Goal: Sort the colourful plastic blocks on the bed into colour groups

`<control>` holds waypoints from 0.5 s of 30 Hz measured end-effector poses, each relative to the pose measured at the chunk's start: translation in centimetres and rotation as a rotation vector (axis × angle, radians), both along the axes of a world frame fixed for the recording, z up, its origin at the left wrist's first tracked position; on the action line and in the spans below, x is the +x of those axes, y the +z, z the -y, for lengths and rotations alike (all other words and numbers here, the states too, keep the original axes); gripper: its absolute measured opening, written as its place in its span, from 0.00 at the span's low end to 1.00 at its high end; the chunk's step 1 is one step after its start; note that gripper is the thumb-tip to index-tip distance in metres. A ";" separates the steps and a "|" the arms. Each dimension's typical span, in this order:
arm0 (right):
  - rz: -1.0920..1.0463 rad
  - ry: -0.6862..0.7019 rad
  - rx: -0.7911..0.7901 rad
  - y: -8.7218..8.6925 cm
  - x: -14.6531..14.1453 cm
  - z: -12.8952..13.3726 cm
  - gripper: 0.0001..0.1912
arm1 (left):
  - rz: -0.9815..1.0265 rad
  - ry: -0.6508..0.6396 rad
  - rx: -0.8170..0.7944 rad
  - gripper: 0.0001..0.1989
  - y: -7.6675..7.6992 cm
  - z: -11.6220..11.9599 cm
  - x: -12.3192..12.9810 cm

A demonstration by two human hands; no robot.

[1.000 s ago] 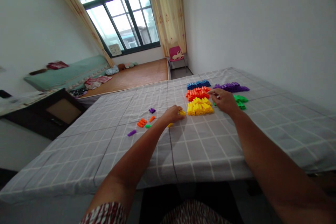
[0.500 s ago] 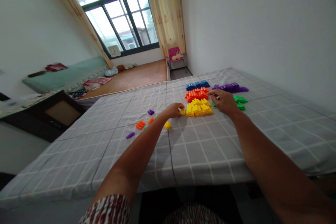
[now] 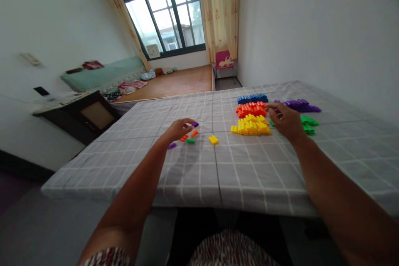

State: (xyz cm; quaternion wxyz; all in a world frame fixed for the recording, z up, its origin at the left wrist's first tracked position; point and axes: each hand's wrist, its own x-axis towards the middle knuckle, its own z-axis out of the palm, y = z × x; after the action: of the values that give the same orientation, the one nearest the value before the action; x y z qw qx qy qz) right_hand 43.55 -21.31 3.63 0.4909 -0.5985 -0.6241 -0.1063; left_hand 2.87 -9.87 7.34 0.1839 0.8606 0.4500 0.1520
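My left hand (image 3: pixel 179 130) reaches over the loose pieces, its fingertips at a small purple piece (image 3: pixel 195 124) on the cloth, thumb and fingers apart. Around it lie orange pieces (image 3: pixel 194 133), a green piece (image 3: pixel 190 141), another purple piece (image 3: pixel 172 146) and a pair of yellow pieces (image 3: pixel 213 139). My right hand (image 3: pixel 285 120) hovers with loosely curled, parted fingers at the right end of an orange pile (image 3: pixel 251 109). In front of that is a yellow pile (image 3: pixel 251 125), behind it a blue pile (image 3: pixel 252 99). My right hand partly hides the green pile (image 3: pixel 308 124) and purple pile (image 3: pixel 299 105).
The pieces lie on a table with a grey checked cloth (image 3: pixel 249 170), and a white wall (image 3: pixel 318 29) stands along its right. Beyond are a bed with a brown mat (image 3: pixel 187 80), a pink chair (image 3: pixel 223 59) and a window. A dark cabinet (image 3: pixel 96 116) stands at left.
My left hand has left the yellow pile and moved left to the purple piece. The yellow piece it held now sits at the pile's left end. My right hand stays by the orange pile; the view shifted.
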 end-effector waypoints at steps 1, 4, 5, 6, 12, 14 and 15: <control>0.007 0.002 0.009 -0.1 -0.8 0.1 0.14 | 0.019 0.034 -0.010 0.20 0.0 0.3 -2.2; 0.070 0.140 -0.086 -1.0 -4.6 0.0 0.13 | 0.044 0.105 -0.038 0.20 -0.6 1.3 -7.4; 0.123 0.250 -0.160 -1.4 -6.2 -0.1 0.13 | 0.039 0.117 -0.044 0.19 -1.0 1.7 -8.5; 0.197 0.377 -0.240 -1.7 -7.9 -0.3 0.14 | 0.033 0.122 -0.044 0.19 -1.3 2.1 -9.2; 0.551 0.643 -0.544 -2.2 -16.4 -2.5 0.23 | 0.007 0.056 0.034 0.17 -2.4 3.4 -8.0; 0.581 0.660 -0.600 -1.8 -17.4 -3.2 0.20 | -0.008 0.018 0.053 0.17 -2.5 3.5 -7.1; 0.588 0.681 -0.616 -1.5 -17.5 -3.4 0.18 | -0.014 -0.005 0.058 0.16 -2.5 3.5 -6.8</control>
State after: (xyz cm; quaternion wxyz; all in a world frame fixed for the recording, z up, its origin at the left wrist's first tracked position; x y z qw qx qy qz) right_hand 26.08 -17.92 2.12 0.1040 -0.4238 -0.8959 0.0834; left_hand -3.91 -13.38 4.85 0.1563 0.8676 0.4447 0.1584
